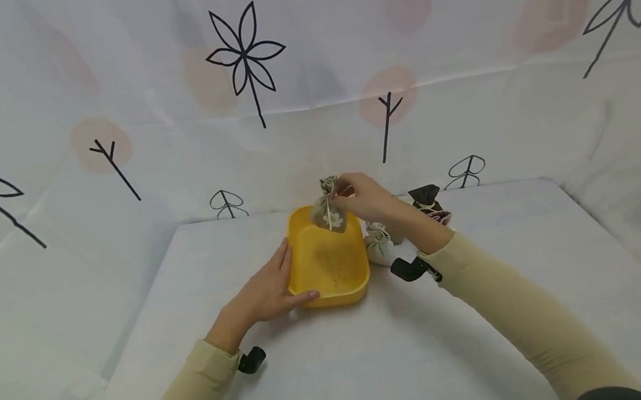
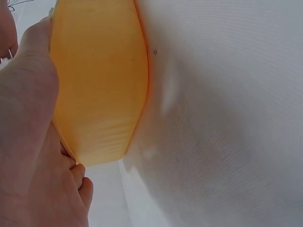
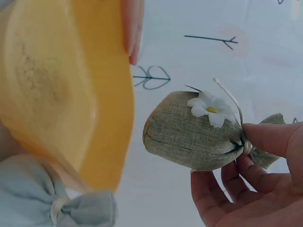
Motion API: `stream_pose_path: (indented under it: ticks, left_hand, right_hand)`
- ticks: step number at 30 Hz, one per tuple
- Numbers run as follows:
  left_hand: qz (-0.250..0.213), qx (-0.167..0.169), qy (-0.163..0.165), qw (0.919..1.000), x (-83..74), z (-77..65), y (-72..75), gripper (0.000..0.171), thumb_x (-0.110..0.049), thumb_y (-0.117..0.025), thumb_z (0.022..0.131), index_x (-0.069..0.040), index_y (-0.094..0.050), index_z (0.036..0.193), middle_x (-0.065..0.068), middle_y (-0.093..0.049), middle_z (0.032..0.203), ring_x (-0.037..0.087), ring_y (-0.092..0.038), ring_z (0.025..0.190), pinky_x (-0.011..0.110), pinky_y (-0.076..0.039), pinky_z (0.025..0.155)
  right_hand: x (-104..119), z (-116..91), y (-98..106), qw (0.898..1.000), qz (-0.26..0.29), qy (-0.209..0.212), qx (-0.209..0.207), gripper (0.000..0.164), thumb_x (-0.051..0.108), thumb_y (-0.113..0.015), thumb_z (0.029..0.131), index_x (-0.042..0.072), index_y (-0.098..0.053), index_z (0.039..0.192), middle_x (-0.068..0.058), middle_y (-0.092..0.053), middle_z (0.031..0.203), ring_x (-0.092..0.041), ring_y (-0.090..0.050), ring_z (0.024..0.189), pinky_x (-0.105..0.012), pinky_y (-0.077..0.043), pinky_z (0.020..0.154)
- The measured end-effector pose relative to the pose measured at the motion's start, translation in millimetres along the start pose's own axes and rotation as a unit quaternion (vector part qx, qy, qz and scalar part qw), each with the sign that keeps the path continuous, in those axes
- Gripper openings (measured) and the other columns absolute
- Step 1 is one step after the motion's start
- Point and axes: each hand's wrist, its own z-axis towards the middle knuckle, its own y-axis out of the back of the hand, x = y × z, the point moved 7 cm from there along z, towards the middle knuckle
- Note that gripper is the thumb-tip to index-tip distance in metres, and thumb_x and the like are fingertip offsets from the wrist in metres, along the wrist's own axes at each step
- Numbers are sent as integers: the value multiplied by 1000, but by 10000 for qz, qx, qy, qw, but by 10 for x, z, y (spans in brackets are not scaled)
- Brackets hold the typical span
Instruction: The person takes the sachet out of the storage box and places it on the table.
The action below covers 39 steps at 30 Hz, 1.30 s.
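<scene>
My right hand (image 1: pixel 369 200) pinches a small grey-green drawstring pouch (image 3: pixel 175 135) by its tied neck. A white fabric daisy (image 3: pixel 210 108) with a yellow centre and a thin cord show on the pouch. In the head view the pouch hangs over the far part of a yellow plastic tub (image 1: pixel 331 268). The left hand (image 1: pixel 268 288) holds the tub at its near left corner, fingers along the left wall and thumb at the front rim. No pouch shows in the visible part of the tub's floor, which bears small dark marks.
Right of the tub sits a pale pouch (image 1: pixel 381 251), with a dark-topped pouch (image 1: pixel 425 196) and a pinkish striped one (image 1: pixel 442 217) behind it, partly hidden by my right forearm. The white table (image 1: pixel 433 358) ends at a patterned cloth backdrop (image 1: pixel 311 62).
</scene>
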Motion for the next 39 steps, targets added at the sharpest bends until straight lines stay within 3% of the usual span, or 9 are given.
stream_pose_path:
  ticks: [17, 24, 30, 33, 39]
  left_hand:
    - [38, -18, 126, 9999, 82, -29, 10, 127, -89, -44, 84, 2, -3, 162, 15, 4, 172, 29, -14, 157, 43, -22, 126]
    - [-101, -32, 243, 9996, 101, -27, 35, 125, -83, -54, 86, 1, -4, 163, 15, 2, 172, 30, -15, 157, 45, -22, 125]
    - [-86, -2, 241, 9997, 109, -60, 48, 125, -84, -52, 85, 2, -4, 163, 16, 2, 172, 30, -15, 157, 44, -23, 125]
    - [-118, 21, 251, 9996, 117, -78, 49, 125, -83, -53, 86, 2, -3, 163, 16, 2, 172, 31, -15, 157, 45, -23, 125]
    - [-149, 45, 267, 9995, 133, -95, 49, 127, -85, -51, 85, 2, -2, 163, 16, 3, 172, 31, -14, 157, 45, -22, 125]
  right_hand:
    - [-220, -730, 363, 10000, 17, 41, 86, 27, 24, -61, 104, 4, -61, 122, -14, -64, 129, -33, -56, 128, -55, -46, 109]
    - [-419, -1021, 479, 9999, -20, 28, 133, 21, 22, -62, 103, 3, -60, 112, -13, -68, 119, -31, -64, 116, -52, -53, 100]
    - [-682, -1166, 497, 9999, -21, 15, 103, 19, 16, -60, 104, 2, -62, 116, -12, -67, 115, -29, -64, 111, -46, -54, 93]
    - [-830, -1202, 480, 9999, -9, -102, 54, 19, 15, -60, 103, 2, -62, 117, -13, -67, 118, -31, -62, 117, -45, -54, 94]
    - [-1028, -1245, 410, 9995, 30, -303, -29, 26, 13, -59, 103, -3, -61, 124, -22, -63, 127, -41, -57, 124, -51, -54, 96]
